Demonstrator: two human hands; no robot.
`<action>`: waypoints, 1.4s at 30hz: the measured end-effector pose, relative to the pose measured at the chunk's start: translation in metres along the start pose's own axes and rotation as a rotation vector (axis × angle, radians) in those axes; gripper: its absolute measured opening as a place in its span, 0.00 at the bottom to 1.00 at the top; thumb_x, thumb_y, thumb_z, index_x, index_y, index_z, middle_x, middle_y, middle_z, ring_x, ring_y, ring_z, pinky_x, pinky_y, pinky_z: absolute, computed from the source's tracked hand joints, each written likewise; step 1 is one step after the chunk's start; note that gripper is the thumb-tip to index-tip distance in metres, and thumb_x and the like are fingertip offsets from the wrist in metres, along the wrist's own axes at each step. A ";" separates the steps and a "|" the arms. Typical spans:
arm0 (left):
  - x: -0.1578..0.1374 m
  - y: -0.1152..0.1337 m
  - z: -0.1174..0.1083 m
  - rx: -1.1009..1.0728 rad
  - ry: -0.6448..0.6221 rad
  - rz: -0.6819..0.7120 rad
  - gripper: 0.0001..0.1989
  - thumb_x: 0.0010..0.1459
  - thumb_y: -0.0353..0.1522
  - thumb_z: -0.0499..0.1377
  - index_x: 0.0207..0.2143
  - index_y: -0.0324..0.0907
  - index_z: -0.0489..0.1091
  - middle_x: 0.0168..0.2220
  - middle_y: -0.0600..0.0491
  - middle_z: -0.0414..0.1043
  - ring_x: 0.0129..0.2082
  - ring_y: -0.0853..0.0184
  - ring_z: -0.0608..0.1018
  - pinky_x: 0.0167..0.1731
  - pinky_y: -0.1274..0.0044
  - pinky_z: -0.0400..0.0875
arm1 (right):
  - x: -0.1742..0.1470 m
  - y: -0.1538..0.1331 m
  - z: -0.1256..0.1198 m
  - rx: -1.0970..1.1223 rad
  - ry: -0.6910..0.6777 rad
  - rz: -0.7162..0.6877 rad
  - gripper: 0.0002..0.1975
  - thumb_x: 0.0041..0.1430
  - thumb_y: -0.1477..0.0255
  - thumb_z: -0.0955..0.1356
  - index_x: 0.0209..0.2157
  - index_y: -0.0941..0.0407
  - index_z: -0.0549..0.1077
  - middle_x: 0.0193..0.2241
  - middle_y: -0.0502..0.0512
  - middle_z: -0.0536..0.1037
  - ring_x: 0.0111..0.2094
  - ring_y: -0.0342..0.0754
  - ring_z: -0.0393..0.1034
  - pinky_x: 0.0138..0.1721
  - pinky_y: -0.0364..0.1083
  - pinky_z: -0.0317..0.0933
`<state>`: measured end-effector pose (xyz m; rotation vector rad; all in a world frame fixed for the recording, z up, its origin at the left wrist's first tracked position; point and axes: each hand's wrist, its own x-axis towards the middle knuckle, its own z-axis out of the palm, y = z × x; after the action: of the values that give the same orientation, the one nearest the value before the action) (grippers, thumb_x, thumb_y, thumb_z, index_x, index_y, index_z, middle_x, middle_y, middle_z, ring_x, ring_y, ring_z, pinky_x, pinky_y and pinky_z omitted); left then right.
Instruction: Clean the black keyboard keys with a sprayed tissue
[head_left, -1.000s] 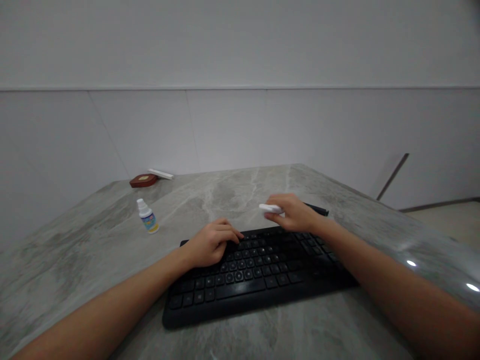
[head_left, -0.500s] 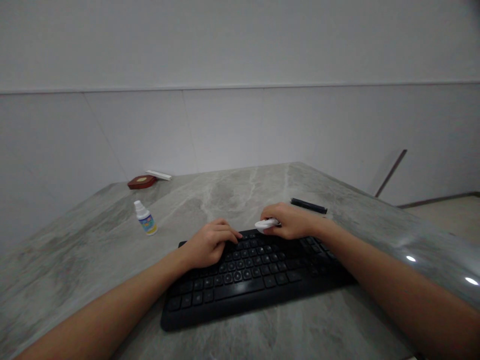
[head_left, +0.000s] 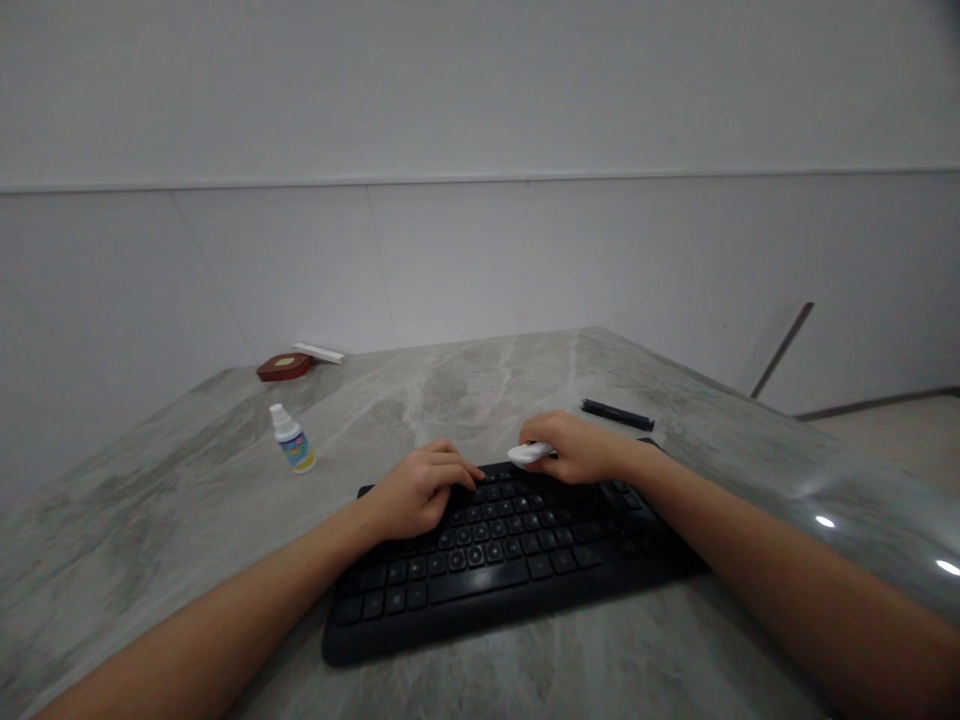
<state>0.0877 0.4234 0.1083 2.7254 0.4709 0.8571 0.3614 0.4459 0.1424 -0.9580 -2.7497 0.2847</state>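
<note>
A black keyboard [head_left: 480,578] lies at a slight slant on the marbled table. My left hand [head_left: 424,490] rests on its upper left part, fingers stretched out and slightly bent, the fingertips at the top row of keys. My right hand [head_left: 574,447] is at the keyboard's far edge, fingers closed on a small white folded wipe [head_left: 529,454]. Whether the wipe is paper or cloth I cannot tell. It is at the top row of keys. The right forearm crosses over the keyboard's right end and hides part of it.
On the table [head_left: 457,395], a white spray bottle [head_left: 294,442] with a blue and yellow label stands at left. A black pen-like stick [head_left: 617,414] lies beyond my right hand. A reddish-brown box [head_left: 285,367] and a white strip [head_left: 319,353] lie by the wall [head_left: 465,260].
My right hand, with the wipe in it, has shifted slightly left, and the keyboard's far right corner now shows. My left hand stays in place.
</note>
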 end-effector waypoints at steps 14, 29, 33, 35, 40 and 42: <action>0.000 0.000 0.000 0.007 -0.001 0.006 0.21 0.48 0.16 0.47 0.38 0.40 0.72 0.43 0.48 0.79 0.41 0.62 0.77 0.43 0.65 0.72 | 0.000 0.000 0.001 -0.022 0.014 0.010 0.03 0.55 0.76 0.67 0.28 0.57 0.73 0.30 0.56 0.77 0.32 0.48 0.69 0.36 0.45 0.57; 0.001 0.000 -0.001 0.002 0.001 -0.005 0.21 0.48 0.16 0.47 0.38 0.41 0.73 0.43 0.48 0.79 0.41 0.62 0.77 0.43 0.65 0.72 | 0.001 -0.005 0.000 -0.013 -0.008 0.043 0.03 0.55 0.75 0.68 0.28 0.57 0.73 0.29 0.56 0.77 0.31 0.48 0.69 0.36 0.46 0.59; 0.001 0.001 0.000 0.003 0.000 -0.009 0.21 0.49 0.16 0.47 0.38 0.40 0.73 0.43 0.48 0.79 0.41 0.62 0.77 0.44 0.65 0.72 | 0.002 -0.009 0.000 -0.042 0.031 0.054 0.04 0.57 0.75 0.67 0.29 0.58 0.73 0.31 0.57 0.77 0.33 0.49 0.69 0.38 0.46 0.59; 0.001 0.000 0.000 0.001 -0.003 -0.011 0.21 0.48 0.16 0.47 0.38 0.40 0.73 0.43 0.49 0.79 0.41 0.62 0.77 0.43 0.66 0.72 | 0.001 -0.009 0.000 -0.028 0.009 0.022 0.04 0.56 0.76 0.67 0.28 0.57 0.73 0.29 0.56 0.77 0.31 0.48 0.68 0.36 0.46 0.58; 0.001 -0.001 0.000 -0.003 -0.003 -0.008 0.21 0.48 0.16 0.47 0.38 0.40 0.73 0.43 0.48 0.79 0.41 0.62 0.77 0.44 0.65 0.72 | 0.001 -0.004 0.002 -0.014 -0.001 0.020 0.04 0.56 0.74 0.68 0.28 0.58 0.73 0.29 0.56 0.77 0.31 0.48 0.69 0.36 0.46 0.59; 0.001 0.000 0.000 0.004 -0.002 -0.007 0.21 0.47 0.16 0.47 0.38 0.40 0.73 0.42 0.48 0.79 0.41 0.62 0.77 0.43 0.65 0.72 | 0.002 -0.004 0.004 -0.024 0.038 0.029 0.03 0.56 0.75 0.67 0.29 0.58 0.73 0.31 0.57 0.78 0.33 0.49 0.70 0.38 0.46 0.59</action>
<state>0.0884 0.4239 0.1086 2.7264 0.4814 0.8528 0.3569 0.4438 0.1399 -0.9997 -2.7125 0.2357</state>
